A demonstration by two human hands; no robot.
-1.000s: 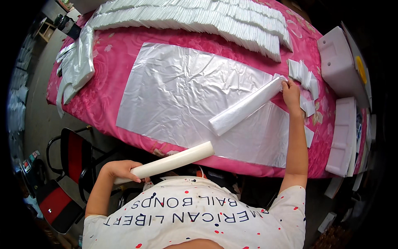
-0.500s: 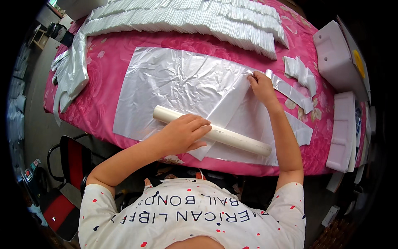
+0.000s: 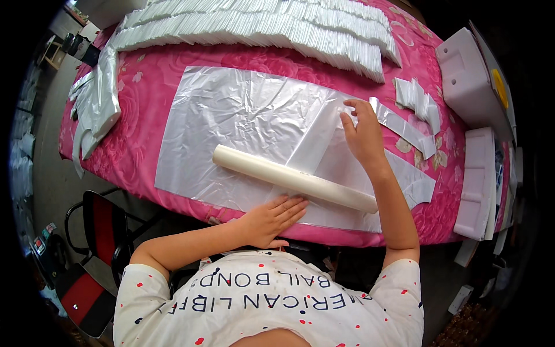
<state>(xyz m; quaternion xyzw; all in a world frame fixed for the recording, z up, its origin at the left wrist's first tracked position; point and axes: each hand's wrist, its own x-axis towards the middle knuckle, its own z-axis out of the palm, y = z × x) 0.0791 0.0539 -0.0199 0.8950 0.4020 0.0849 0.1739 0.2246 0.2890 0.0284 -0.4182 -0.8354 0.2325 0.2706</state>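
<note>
A silvery-white plastic bag (image 3: 231, 110) lies spread flat across the pink flowered tablecloth. Across it, at a slant, rests a cream plastic pipe (image 3: 260, 166). My left hand (image 3: 276, 218) lies flat with fingers stretched out on the bag's near part, just below the pipe and holding nothing. Over the right part of the bag is my right hand (image 3: 363, 130), its fingers apart and slightly curled, with nothing seen between them. A folded strip of the plastic (image 3: 315, 136) runs slantwise from the pipe up toward the right hand.
Long rows of stacked folded white bags (image 3: 254, 29) line the far side. A loose plastic strip (image 3: 404, 130) and a small bag bundle (image 3: 417, 101) lie at right, near white foam boxes (image 3: 468, 75). More bags (image 3: 104, 98) drape over the left edge. A red-black chair (image 3: 104, 225) stands left.
My left hand has come off the pipe and moved down onto the near part of the bag. My right hand has let go of the bag's edge, and its fingers have spread.
</note>
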